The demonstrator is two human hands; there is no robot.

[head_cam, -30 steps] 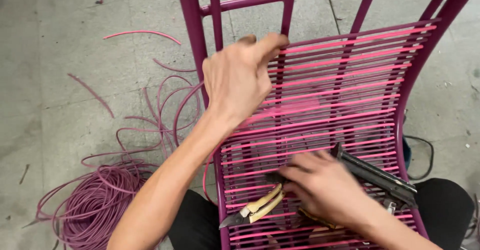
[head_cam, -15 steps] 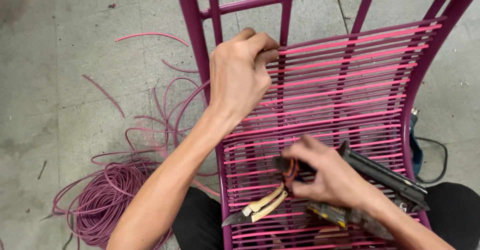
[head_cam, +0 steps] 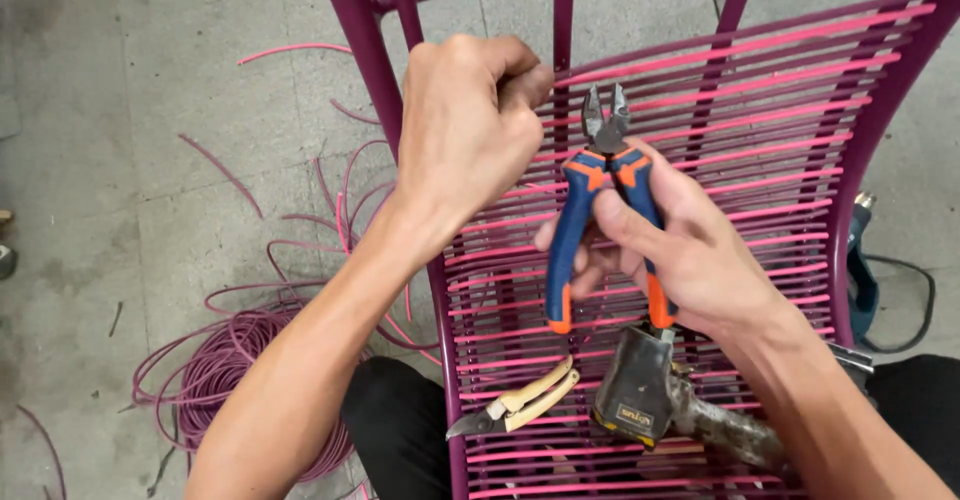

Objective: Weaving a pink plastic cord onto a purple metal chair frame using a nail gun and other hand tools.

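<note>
My left hand (head_cam: 465, 125) is closed around a pink cord on the woven seat of a magenta metal chair frame (head_cam: 360, 50), close to the frame's left bar. My right hand (head_cam: 680, 250) grips a pair of blue-and-orange pliers (head_cam: 600, 210), jaws pointing up toward the left hand's fingers and slightly apart. The pink and purple cords (head_cam: 760, 110) run side to side across the frame. Below my right hand, a pair of cream-handled snips (head_cam: 520, 405) and a dirty black-and-yellow tool (head_cam: 640, 390) rest on the cords.
A coil of purple cord (head_cam: 230, 360) and loose cut cord pieces (head_cam: 300, 50) lie on the grey concrete floor at left. A dark cable and a teal tool (head_cam: 865, 280) sit on the floor to the right of the chair. My dark trousers show below.
My right hand has picked up the blue-and-orange pliers from the seat and raised them toward the left hand. The left hand stays gripping the cord near the frame.
</note>
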